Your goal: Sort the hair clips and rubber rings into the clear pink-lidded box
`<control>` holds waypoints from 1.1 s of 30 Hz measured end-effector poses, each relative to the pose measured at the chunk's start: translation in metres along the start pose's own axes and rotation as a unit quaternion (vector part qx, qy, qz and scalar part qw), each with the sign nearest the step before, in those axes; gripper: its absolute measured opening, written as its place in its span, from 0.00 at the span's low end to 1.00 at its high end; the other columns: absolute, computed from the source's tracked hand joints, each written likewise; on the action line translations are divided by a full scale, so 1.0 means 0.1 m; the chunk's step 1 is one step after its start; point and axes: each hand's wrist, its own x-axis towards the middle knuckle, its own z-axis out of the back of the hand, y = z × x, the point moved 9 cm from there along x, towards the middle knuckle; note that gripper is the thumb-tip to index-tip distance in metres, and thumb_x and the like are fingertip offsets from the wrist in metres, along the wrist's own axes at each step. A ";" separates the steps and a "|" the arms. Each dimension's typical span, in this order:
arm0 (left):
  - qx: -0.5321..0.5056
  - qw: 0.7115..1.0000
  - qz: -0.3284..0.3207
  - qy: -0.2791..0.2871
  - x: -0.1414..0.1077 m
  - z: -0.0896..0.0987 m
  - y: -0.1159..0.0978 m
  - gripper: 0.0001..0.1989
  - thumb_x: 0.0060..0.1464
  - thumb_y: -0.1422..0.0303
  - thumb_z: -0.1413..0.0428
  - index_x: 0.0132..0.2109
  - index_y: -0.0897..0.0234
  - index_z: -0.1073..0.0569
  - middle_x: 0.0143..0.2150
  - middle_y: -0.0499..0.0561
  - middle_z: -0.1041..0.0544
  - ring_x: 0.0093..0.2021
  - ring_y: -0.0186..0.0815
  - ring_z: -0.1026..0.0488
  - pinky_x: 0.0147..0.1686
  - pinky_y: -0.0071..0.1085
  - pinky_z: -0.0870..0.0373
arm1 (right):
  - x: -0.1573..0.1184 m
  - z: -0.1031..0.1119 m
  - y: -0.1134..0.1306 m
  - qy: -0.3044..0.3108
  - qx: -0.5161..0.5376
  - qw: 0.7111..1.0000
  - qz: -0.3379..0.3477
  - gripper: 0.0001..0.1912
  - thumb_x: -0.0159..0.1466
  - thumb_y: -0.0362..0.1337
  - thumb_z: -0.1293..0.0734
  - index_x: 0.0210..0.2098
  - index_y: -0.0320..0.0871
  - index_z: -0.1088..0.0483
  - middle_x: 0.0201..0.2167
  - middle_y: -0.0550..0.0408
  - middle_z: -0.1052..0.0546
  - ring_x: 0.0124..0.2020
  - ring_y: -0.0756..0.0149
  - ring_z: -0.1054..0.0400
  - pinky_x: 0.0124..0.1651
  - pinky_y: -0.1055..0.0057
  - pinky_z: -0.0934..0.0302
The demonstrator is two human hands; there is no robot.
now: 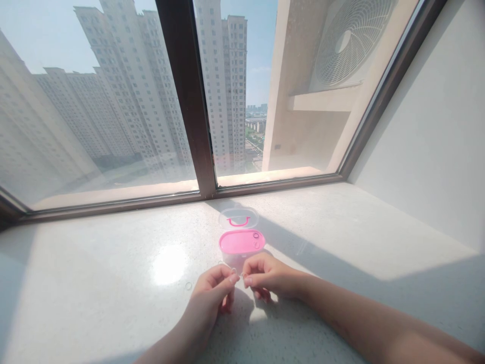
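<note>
My left hand (214, 285) is closed in a pinch on a small thin pale ring (234, 271), held between thumb and fingertips. Almost touching it, my right hand (268, 275) also pinches, at something tiny and pale that is too small to name. Just beyond both hands stands an oval container with a pink top (237, 242). A dark ring (255, 235) and a paler ring (256, 245) lie at the right end of that pink surface. Behind it is a clear oval lid (223, 218) with a pink handle (238, 224).
Left of my hands, a loose pale ring (188, 286) lies on the speckled white windowsill (113, 283). A brown window frame (206, 184) borders the sill at the back, and a white wall (428, 151) rises on the right. Sunlight glares off the sill.
</note>
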 end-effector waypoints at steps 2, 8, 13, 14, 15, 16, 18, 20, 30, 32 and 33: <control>0.003 1.000 -0.001 0.000 0.00 0.00 0.00 0.13 0.50 0.61 0.40 0.27 0.65 0.33 0.16 0.41 0.38 0.17 0.26 0.44 0.20 0.24 0.52 | 0.00 0.00 -0.01 0.001 0.001 1.000 0.002 0.10 0.54 0.40 0.30 0.29 0.39 0.31 0.15 0.62 0.29 0.13 0.76 0.39 0.15 0.81 0.46; 0.006 1.000 -0.002 0.009 0.01 -0.01 -0.01 0.13 0.51 0.62 0.41 0.27 0.65 0.33 0.16 0.41 0.37 0.18 0.26 0.43 0.20 0.24 0.51 | 0.00 0.00 0.00 0.007 0.003 1.000 0.008 0.11 0.55 0.40 0.30 0.29 0.39 0.31 0.15 0.61 0.28 0.13 0.76 0.39 0.15 0.81 0.46; 0.004 1.000 -0.001 0.009 0.01 -0.02 0.00 0.13 0.51 0.62 0.41 0.27 0.65 0.33 0.16 0.42 0.37 0.18 0.26 0.42 0.20 0.23 0.51 | 0.00 0.00 0.00 0.004 0.000 1.000 0.006 0.11 0.55 0.40 0.30 0.29 0.39 0.31 0.15 0.61 0.28 0.12 0.76 0.39 0.15 0.81 0.46; 0.004 1.000 -0.001 0.009 0.02 -0.02 0.00 0.13 0.50 0.61 0.40 0.27 0.65 0.32 0.16 0.42 0.36 0.17 0.26 0.42 0.20 0.23 0.51 | 0.00 0.00 0.00 0.005 0.000 1.000 0.005 0.11 0.55 0.40 0.30 0.29 0.39 0.31 0.15 0.61 0.28 0.12 0.76 0.39 0.15 0.81 0.46; 0.004 1.000 -0.002 0.008 0.02 -0.02 0.00 0.13 0.50 0.61 0.40 0.27 0.65 0.32 0.16 0.42 0.36 0.17 0.26 0.42 0.20 0.23 0.51 | 0.00 0.00 -0.01 0.006 0.000 1.000 0.003 0.11 0.55 0.40 0.30 0.29 0.39 0.31 0.15 0.61 0.28 0.13 0.76 0.39 0.15 0.81 0.46; 0.004 1.000 -0.002 0.007 0.01 -0.02 0.00 0.13 0.49 0.61 0.40 0.27 0.65 0.32 0.16 0.42 0.36 0.17 0.26 0.42 0.20 0.24 0.51 | 0.00 0.00 -0.01 0.007 0.001 1.000 0.003 0.11 0.55 0.40 0.30 0.29 0.39 0.31 0.15 0.61 0.28 0.13 0.76 0.39 0.15 0.81 0.46; 0.005 1.000 -0.003 0.004 0.01 -0.02 -0.01 0.13 0.49 0.61 0.40 0.27 0.65 0.32 0.16 0.42 0.36 0.17 0.26 0.42 0.20 0.24 0.51 | 0.00 0.01 -0.01 0.006 0.003 1.000 0.004 0.10 0.55 0.40 0.30 0.29 0.38 0.31 0.15 0.61 0.28 0.13 0.76 0.39 0.15 0.81 0.45; 0.005 1.000 0.000 0.003 0.01 -0.01 0.00 0.13 0.49 0.61 0.40 0.27 0.65 0.32 0.16 0.42 0.36 0.17 0.26 0.43 0.20 0.24 0.51 | 0.00 0.01 -0.01 0.006 0.003 1.000 0.004 0.10 0.55 0.40 0.30 0.29 0.38 0.31 0.15 0.61 0.28 0.13 0.76 0.38 0.15 0.81 0.45; 0.022 1.000 -0.001 0.012 0.02 -0.01 0.00 0.13 0.50 0.61 0.41 0.27 0.65 0.32 0.16 0.42 0.36 0.18 0.27 0.42 0.21 0.24 0.50 | 0.00 0.01 -0.02 0.006 0.002 1.000 0.003 0.11 0.55 0.41 0.29 0.29 0.39 0.31 0.15 0.61 0.28 0.13 0.75 0.38 0.15 0.81 0.46; 0.024 1.000 -0.004 0.008 0.01 -0.01 -0.01 0.13 0.50 0.61 0.41 0.27 0.65 0.32 0.16 0.42 0.36 0.18 0.27 0.42 0.21 0.24 0.50 | 0.01 0.01 -0.02 0.006 0.002 1.000 0.003 0.12 0.55 0.41 0.29 0.29 0.39 0.31 0.15 0.61 0.28 0.13 0.75 0.38 0.14 0.81 0.46; 0.023 1.000 -0.004 0.009 0.01 -0.02 -0.01 0.13 0.50 0.61 0.41 0.27 0.65 0.32 0.16 0.42 0.36 0.18 0.27 0.42 0.21 0.24 0.50 | 0.01 0.00 -0.02 0.008 0.002 1.000 0.003 0.12 0.55 0.41 0.29 0.29 0.39 0.31 0.15 0.61 0.28 0.13 0.75 0.38 0.14 0.81 0.46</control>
